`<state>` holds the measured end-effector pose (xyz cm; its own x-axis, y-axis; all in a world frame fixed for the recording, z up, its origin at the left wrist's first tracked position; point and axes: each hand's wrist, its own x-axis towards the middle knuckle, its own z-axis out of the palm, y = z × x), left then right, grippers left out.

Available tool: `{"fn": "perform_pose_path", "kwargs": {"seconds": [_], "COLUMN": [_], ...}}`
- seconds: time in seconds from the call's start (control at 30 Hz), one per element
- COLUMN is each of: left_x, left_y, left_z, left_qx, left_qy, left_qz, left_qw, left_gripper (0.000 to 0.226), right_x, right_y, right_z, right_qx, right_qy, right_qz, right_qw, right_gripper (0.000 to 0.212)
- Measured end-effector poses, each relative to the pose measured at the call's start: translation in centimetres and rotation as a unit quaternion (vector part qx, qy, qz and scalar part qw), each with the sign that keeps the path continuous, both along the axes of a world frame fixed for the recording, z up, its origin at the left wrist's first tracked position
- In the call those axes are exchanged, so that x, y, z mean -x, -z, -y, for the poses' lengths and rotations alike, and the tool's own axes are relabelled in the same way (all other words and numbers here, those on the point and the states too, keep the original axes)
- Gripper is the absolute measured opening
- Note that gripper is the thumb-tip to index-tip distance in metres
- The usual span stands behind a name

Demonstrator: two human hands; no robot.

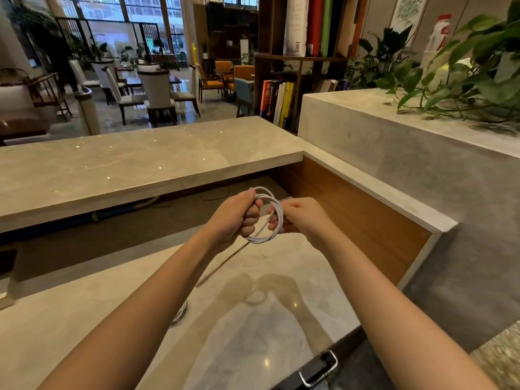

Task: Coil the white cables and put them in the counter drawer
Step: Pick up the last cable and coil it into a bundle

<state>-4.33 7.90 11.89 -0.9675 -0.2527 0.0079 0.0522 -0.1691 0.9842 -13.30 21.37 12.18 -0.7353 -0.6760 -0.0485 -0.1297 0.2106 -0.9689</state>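
Note:
A white cable (278,213) is wound into a round coil of several loops, held in the air above the lower marble counter (253,319). My left hand (239,218) is closed around the coil's left side. My right hand (304,218) pinches the coil's right side, with a loose cable end running between the two hands. A second white cable (180,315) lies coiled on the counter, mostly hidden behind my left forearm. A drawer front with a metal handle (319,368) shows at the counter's near edge.
A raised marble ledge (140,159) runs across the far side. A wood-lined side wall (360,220) and a grey stone block (422,170) with potted plants (478,74) stand to the right. Chairs, tables and a bookshelf fill the lobby beyond.

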Motion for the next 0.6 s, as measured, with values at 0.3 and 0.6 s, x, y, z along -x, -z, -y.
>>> {"fn": "perform_pose_path", "kwargs": {"seconds": [0.3,0.6], "left_x": [0.9,1.9], "left_y": [1.8,2.5], "left_z": [-0.8,-0.7], "left_qx": [0.27,0.35], "left_qy": [-0.184,-0.206], "left_qz": [0.005,-0.012], "left_qw": [0.945,0.914], "left_gripper": [0.032,0.02], "right_x": [-1.3,-2.4], "right_y": [-0.6,1.0], "right_z": [0.2,2.0], "right_qx": [0.066,-0.051], "right_qy": [0.022,0.013], "right_qz": [0.199,0.043], "right_qw": [0.977,0.998], "right_gripper": [0.027,0.007]}}
